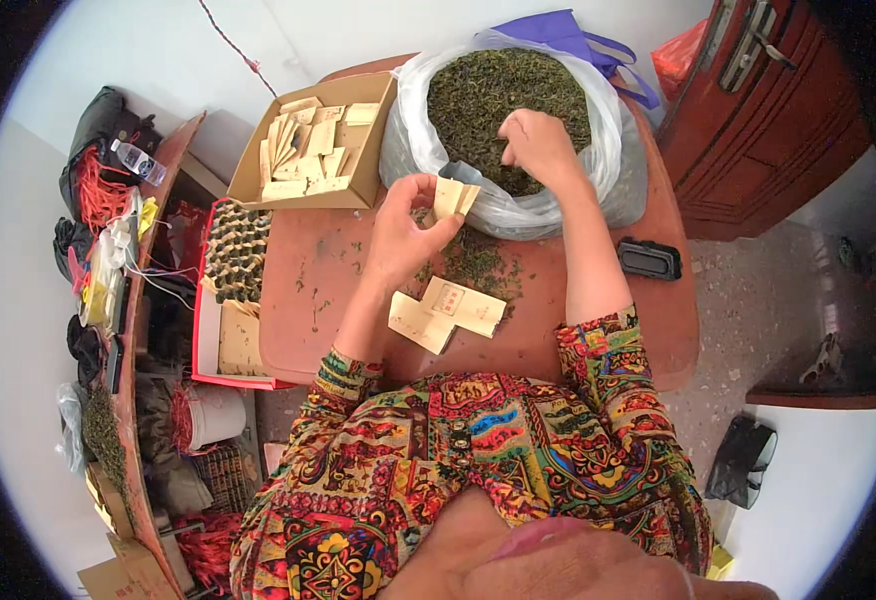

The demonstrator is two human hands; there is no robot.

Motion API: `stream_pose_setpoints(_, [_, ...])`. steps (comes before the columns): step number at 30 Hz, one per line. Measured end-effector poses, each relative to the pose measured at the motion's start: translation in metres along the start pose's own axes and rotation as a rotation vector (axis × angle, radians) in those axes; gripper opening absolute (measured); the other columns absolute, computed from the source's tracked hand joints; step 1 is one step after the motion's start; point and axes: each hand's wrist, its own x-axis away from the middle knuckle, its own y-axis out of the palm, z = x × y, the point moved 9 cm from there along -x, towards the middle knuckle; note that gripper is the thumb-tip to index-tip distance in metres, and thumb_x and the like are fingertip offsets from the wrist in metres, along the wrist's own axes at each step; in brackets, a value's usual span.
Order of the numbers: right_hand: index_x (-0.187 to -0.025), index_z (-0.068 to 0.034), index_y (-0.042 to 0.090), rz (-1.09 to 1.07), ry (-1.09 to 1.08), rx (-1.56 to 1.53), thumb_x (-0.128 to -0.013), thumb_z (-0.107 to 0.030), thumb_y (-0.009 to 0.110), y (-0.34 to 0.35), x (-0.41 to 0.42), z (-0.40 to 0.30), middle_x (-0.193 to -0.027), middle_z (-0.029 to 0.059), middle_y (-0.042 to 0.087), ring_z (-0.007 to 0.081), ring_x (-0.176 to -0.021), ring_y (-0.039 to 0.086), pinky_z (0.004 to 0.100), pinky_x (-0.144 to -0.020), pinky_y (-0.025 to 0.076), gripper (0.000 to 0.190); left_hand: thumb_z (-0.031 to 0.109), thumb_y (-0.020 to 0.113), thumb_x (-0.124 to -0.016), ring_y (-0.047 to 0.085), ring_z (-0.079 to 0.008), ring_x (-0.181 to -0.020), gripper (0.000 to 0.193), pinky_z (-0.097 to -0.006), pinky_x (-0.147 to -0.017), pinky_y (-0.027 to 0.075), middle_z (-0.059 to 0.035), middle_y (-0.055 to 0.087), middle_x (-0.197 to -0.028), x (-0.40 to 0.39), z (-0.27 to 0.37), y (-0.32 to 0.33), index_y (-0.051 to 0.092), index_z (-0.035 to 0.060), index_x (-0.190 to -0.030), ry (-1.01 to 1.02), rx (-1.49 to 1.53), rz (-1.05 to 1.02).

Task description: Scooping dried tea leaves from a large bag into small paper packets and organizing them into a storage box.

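Note:
My left hand (pixel 411 229) pinches a small cream paper packet (pixel 454 196) whose dark-lined mouth gapes at the top. It is held by the near rim of a large clear plastic bag (pixel 417 120) full of dried leaves that look like tea (pixel 505 82). Over those leaves my right hand (pixel 543 146) has its fingers bent downward; whether leaves are between the fingertips is hidden. Flat paper packets (pixel 449 311), bearing print, overlap on the reddish-brown table (pixel 318 315) in front of me. Loose leaf crumbs (pixel 475 262) are scattered between them and the bag.
At the back left a cardboard box (pixel 374 180) holds many paper packets. Beside the table, a red-edged box (pixel 205 330) contains rows of upright filled packets. A black case-like object (pixel 649 259) lies at the right edge. A cluttered shelf (pixel 134 352) stands left; a wooden door (pixel 775 127) is right.

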Motion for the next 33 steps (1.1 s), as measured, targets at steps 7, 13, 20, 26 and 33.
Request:
stream_pose_setpoints(7, [-0.09,0.002,0.068,-0.009,0.228,-0.282,-0.087,-0.019,0.046,0.003,0.002,0.019,-0.069,0.0115,0.071,0.0182,-0.063,0.067,0.0325,-0.064,0.054,0.031,0.014,0.076,-0.075,0.059,-0.0186,-0.097,0.044,-0.0322,-0.079,0.052,-0.0094,0.059,-0.108,-0.001,-0.009,0.0,0.058,0.0007,-0.113,0.022,-0.03,0.014])
stream_pose_setpoints(13, [-0.093,0.001,0.068,0.116,0.172,-0.333,-0.087,-0.022,0.049,-0.028,0.004,0.013,-0.069,0.0099,0.07,0.013,-0.058,0.062,0.0272,-0.055,0.05,0.03,0.015,0.076,-0.074,0.06,-0.0188,-0.097,0.044,-0.0337,-0.086,0.05,-0.0095,0.06,-0.109,-0.002,-0.015,0.001,0.058,0.0011,-0.112,-0.005,-0.007,0.032])
stream_pose_setpoints(20, [-0.093,-0.005,0.066,0.126,0.169,-0.462,-0.092,-0.021,0.048,-0.047,0.013,-0.004,-0.067,0.0047,0.065,0.0063,-0.055,0.052,0.0207,-0.047,0.038,0.025,0.015,0.076,-0.075,0.061,-0.0202,-0.099,0.046,-0.034,-0.088,0.049,-0.0101,0.06,-0.109,-0.007,-0.021,0.006,0.057,0.0011,-0.114,-0.011,-0.013,0.017])
stream_pose_setpoints(26, [-0.088,-0.003,0.067,0.077,0.105,-0.515,-0.088,-0.021,0.05,-0.05,0.018,-0.025,-0.065,0.0061,0.066,0.0088,-0.057,0.057,0.0228,-0.05,0.043,0.025,0.017,0.076,-0.075,0.06,-0.0215,-0.099,0.047,-0.0348,-0.089,0.049,-0.0116,0.06,-0.108,-0.01,-0.024,0.007,0.056,0.0004,-0.115,0.002,-0.012,0.033])
stream_pose_setpoints(33, [-0.089,-0.002,0.066,-0.045,-0.05,-0.306,-0.092,-0.021,0.049,-0.03,0.027,-0.065,-0.061,0.0044,0.064,0.0085,-0.056,0.057,0.024,-0.052,0.045,0.026,0.016,0.074,-0.078,0.061,-0.0177,-0.099,0.045,-0.0335,-0.088,0.048,-0.0088,0.064,-0.107,-0.011,-0.025,0.01,0.056,0.0013,-0.117,0.0,-0.075,0.028])
